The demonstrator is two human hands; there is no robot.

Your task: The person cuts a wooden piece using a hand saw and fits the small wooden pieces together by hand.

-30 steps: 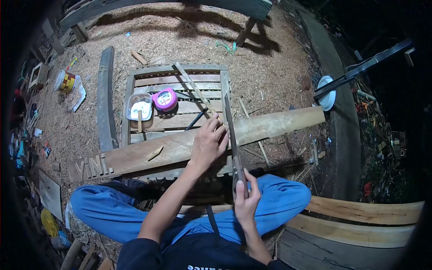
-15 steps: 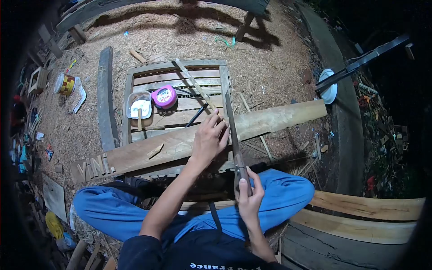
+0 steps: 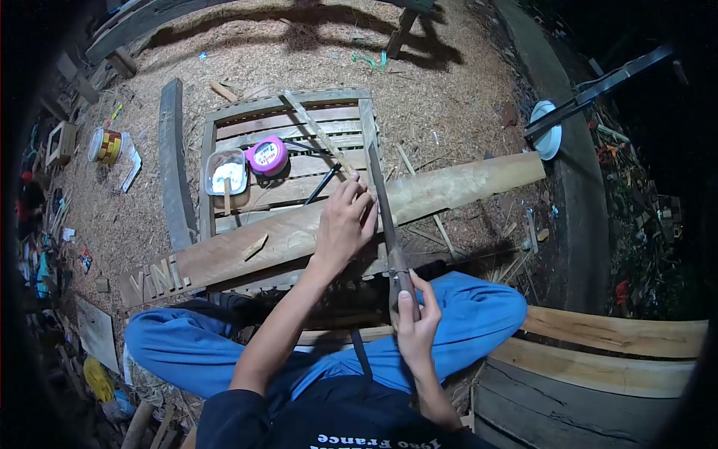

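My left hand (image 3: 344, 221) is closed on the near end of a thin wooden strip (image 3: 318, 129), pressing it down at a long wooden board (image 3: 456, 183). My right hand (image 3: 416, 318) grips the brown handle of a long, narrow-bladed tool (image 3: 383, 202). Its dark blade shows nearly edge-on and runs forward across the board, close beside my left fingers; saw or knife, I cannot tell. Several small wood pieces (image 3: 158, 278) form letters at the board's left end. A loose wood chip (image 3: 255, 248) lies on the board left of my left hand.
Beneath the board is a slatted wooden stand (image 3: 288, 111) bearing a pink tape measure (image 3: 268, 156), a black pen (image 3: 323, 184) and a tub of white paste (image 3: 226, 172) with a stick. A thick beam (image 3: 173, 161) lies left. Planks (image 3: 613, 333) lie right of my knee.
The whole view has shifted slightly. Both hands keep their grips on the strip and the tool, and nothing has been let go.
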